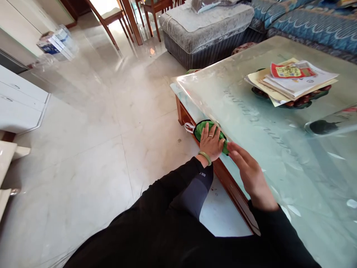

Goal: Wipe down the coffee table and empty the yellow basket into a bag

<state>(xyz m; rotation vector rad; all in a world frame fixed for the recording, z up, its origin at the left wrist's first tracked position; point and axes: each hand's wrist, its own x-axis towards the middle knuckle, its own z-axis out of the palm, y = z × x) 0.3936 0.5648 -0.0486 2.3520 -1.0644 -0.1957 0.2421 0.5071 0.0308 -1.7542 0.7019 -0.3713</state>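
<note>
The left hand (212, 142) is closed over a green cloth (209, 136), its fingers curled down on the cloth and holding it against the edge of a glass-topped table (279, 149). A ring (211, 136) sits on one finger, and a pale green bangle (205, 158) circles the wrist. The right hand (251, 175) is open, with its fingers stretched out flat, and the fingertips (231, 149) are just beside the cloth or touching it. A white loop (189, 127) sticks out from the cloth over the table's wooden frame (231, 186).

A clear plastic sheet (200, 83) covers the glass, with papers (290, 78) stacked on a dark plate (304, 102) farther along. Beyond the table are a blue sofa (315, 22) and a grey footstool (206, 33). Wooden chairs (111, 18) stand past them, a white cabinet (19, 100) is to the left, and a plastic-wrapped pack (57, 44) lies on the tiled floor (75, 149).
</note>
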